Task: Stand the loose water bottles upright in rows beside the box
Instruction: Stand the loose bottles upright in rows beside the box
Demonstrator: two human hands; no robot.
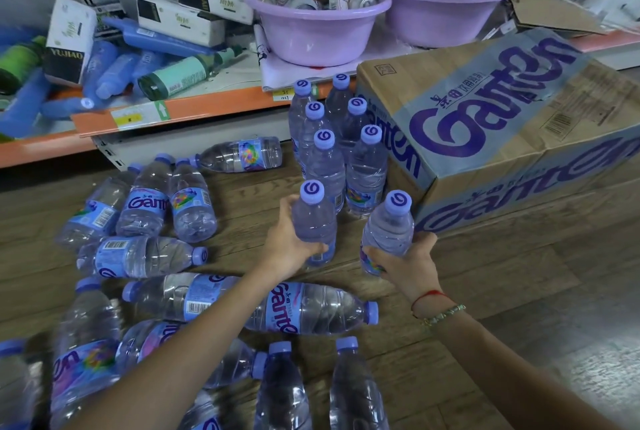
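A cardboard Ganten box (512, 132) lies on the wooden floor at the right. Beside its left end several clear water bottles with purple caps (343, 139) stand upright in two rows. My left hand (287, 242) grips one upright bottle (313, 218) at the near end of the left row. My right hand (405, 263) grips another upright bottle (389, 229) at the near end of the right row, next to the box corner. Several loose bottles (145, 256) lie on their sides across the floor to the left and in front.
A low shelf with an orange edge (180, 114) runs behind, holding tissue packs, blue bottles and purple basins (318, 24). One lying bottle (242, 154) rests just left of the standing rows. Bare wooden floor (519, 291) lies at the right, in front of the box.
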